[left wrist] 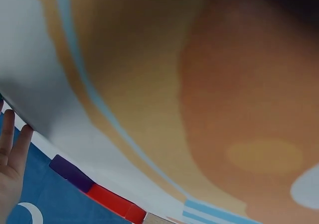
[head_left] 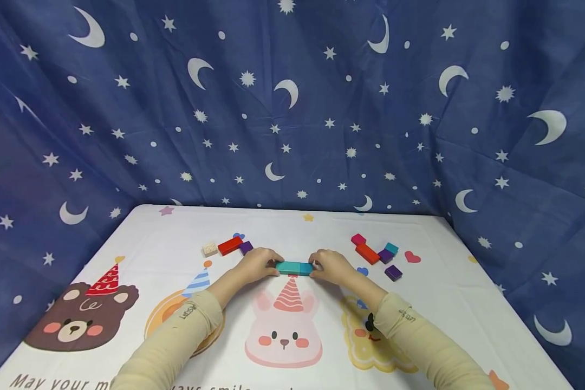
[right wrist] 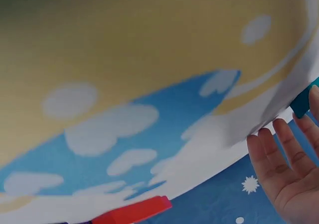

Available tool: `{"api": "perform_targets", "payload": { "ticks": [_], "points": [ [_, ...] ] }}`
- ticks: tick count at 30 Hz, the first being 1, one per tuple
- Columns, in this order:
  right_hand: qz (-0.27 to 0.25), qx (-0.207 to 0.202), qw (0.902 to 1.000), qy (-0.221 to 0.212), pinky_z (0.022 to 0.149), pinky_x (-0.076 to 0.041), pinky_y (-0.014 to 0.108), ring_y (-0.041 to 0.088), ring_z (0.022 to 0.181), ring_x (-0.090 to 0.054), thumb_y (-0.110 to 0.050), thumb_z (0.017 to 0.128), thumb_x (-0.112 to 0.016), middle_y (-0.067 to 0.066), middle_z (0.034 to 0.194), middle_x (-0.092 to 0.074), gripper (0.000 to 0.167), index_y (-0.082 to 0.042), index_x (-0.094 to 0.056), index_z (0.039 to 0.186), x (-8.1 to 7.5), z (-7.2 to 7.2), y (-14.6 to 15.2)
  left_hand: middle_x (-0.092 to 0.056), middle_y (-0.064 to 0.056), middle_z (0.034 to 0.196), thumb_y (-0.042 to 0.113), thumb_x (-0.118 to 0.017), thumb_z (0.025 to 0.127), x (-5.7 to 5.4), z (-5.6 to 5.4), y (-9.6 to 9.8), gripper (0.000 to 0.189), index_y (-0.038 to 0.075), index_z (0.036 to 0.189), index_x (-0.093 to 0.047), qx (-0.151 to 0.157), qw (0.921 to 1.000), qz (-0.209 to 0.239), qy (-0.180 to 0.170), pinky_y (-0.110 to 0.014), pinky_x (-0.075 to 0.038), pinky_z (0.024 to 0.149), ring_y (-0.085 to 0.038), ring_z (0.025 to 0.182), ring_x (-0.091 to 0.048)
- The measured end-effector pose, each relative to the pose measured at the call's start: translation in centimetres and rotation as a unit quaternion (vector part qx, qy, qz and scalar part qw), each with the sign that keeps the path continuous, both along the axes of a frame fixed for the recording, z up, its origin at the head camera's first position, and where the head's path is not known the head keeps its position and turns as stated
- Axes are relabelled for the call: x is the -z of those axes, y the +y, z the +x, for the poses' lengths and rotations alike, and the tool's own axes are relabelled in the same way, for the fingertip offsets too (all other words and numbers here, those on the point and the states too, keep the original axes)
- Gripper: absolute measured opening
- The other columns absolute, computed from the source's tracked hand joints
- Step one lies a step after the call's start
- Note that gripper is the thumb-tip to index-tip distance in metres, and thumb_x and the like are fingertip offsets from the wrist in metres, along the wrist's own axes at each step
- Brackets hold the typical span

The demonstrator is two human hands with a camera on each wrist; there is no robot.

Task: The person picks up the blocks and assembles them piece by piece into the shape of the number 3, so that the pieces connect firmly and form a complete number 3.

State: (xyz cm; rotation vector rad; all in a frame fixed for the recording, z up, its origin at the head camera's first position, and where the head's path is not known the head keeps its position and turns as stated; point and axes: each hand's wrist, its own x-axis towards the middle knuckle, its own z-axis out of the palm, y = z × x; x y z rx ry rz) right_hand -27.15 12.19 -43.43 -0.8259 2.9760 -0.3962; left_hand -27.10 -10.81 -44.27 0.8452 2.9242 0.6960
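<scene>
In the head view a turquoise block [head_left: 288, 267] and a shorter blue block [head_left: 306, 268] lie end to end in one line on the printed tablecloth, above the pink rabbit. My left hand [head_left: 254, 264] pinches the left end of the turquoise block between thumb and fingers. At the other end, my right hand [head_left: 330, 266] holds the blue block the same way. The right wrist view shows a corner of the blue block [right wrist: 301, 103] by the thumb and fingers. Only part of the left hand [left wrist: 11, 159] enters the left wrist view, its block mostly cut off at the frame's edge.
Left of the hands lie a beige block [head_left: 209, 249], a red block [head_left: 231, 246] and a purple block [head_left: 246, 247]. To the right are a pink block [head_left: 358, 239], an orange-red block [head_left: 368, 254], a small blue block [head_left: 391, 248] and two purple ones. A starry blue curtain [head_left: 292, 162] hangs behind.
</scene>
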Motion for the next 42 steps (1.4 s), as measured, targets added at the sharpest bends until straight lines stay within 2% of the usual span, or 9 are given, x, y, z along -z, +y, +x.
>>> {"api": "perform_targets", "payload": {
  "ticks": [7, 16, 25, 33, 42],
  "points": [
    [-0.002, 0.005, 1.0, 0.0, 0.079, -0.051, 0.037, 0.019, 0.08, -0.059, -0.018, 0.077, -0.077, 0.008, 0.089, -0.067, 0.027, -0.005, -0.069, 0.098, -0.18, -0.11, 0.08, -0.072, -0.006, 0.098, 0.017, -0.076, 0.077, 0.04, -0.02, 0.32, 0.033, 0.006, 0.108, -0.071, -0.013, 0.9996, 0.023, -0.002, -0.031, -0.05, 0.078, -0.012, 0.079, -0.056],
    [-0.002, 0.005, 1.0, -0.005, 0.082, -0.052, 0.037, 0.018, 0.081, -0.058, -0.018, 0.076, -0.078, 0.008, 0.09, -0.067, 0.028, -0.006, -0.07, 0.099, -0.19, 0.04, 0.45, -0.072, -0.007, 0.1, 0.017, -0.076, 0.077, 0.3, -0.01, 0.62, 0.033, 0.005, 0.107, -0.071, -0.009, 0.9996, 0.026, -0.001, -0.03, -0.048, 0.077, -0.013, 0.079, -0.057],
    [-0.011, 0.006, 0.9999, -0.012, 0.081, -0.051, 0.036, 0.018, 0.08, -0.058, -0.017, 0.075, -0.078, 0.008, 0.089, -0.067, 0.028, -0.004, -0.07, 0.099, -0.04, 0.05, 0.46, -0.072, -0.007, 0.102, 0.015, -0.077, 0.076, 0.56, 0.3, 0.67, 0.032, 0.006, 0.106, -0.072, -0.029, 0.998, 0.052, -0.02, -0.035, -0.052, 0.083, -0.014, 0.083, -0.06],
    [-0.015, 0.012, 0.9997, -0.017, 0.08, -0.052, 0.036, 0.018, 0.081, -0.059, -0.016, 0.073, -0.08, 0.01, 0.091, -0.067, 0.044, -0.002, -0.066, 0.112, -0.05, -0.02, 0.3, -0.072, -0.006, 0.1, 0.015, -0.078, 0.076, 0.42, 0.12, 0.62, 0.031, 0.007, 0.105, -0.072, -0.041, 0.9973, 0.052, -0.033, -0.036, -0.051, 0.084, -0.013, 0.083, -0.058],
    [-0.019, 0.027, 0.9983, -0.048, 0.087, -0.052, 0.037, 0.02, 0.088, -0.06, -0.016, 0.076, -0.078, 0.01, 0.1, -0.066, 0.048, -0.005, -0.062, 0.119, -0.08, 0.38, 0.3, -0.071, -0.007, 0.102, 0.014, -0.078, 0.075, 0.12, 0.25, 0.47, 0.032, 0.006, 0.105, -0.072, -0.06, 0.9957, 0.055, -0.045, -0.039, -0.049, 0.088, -0.015, 0.085, -0.058]
  ]
}}
